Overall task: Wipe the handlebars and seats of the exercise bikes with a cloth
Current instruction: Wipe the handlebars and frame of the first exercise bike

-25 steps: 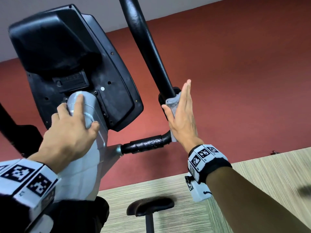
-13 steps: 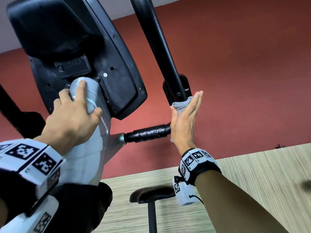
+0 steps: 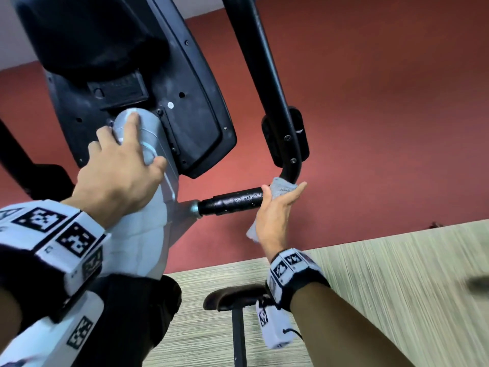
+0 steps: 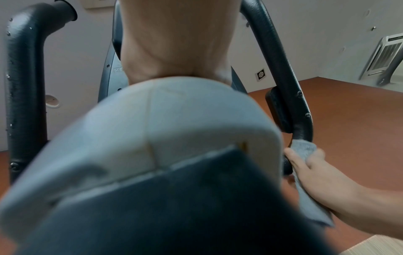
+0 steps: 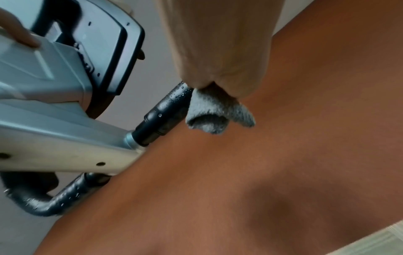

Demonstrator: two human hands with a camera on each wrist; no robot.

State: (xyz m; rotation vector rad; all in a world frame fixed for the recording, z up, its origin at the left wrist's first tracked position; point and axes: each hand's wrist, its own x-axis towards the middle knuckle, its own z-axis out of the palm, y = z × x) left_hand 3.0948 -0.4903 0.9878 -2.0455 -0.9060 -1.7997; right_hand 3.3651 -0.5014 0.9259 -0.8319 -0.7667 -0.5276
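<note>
Right hand wrapped round the grey cloth, pressing it on the bend of the black handlebar, beside its droplet-speckled straight section. Left hand spread flat, relaxed, on the silver column beneath the console. Saddle below, seemingly untouched.
</note>
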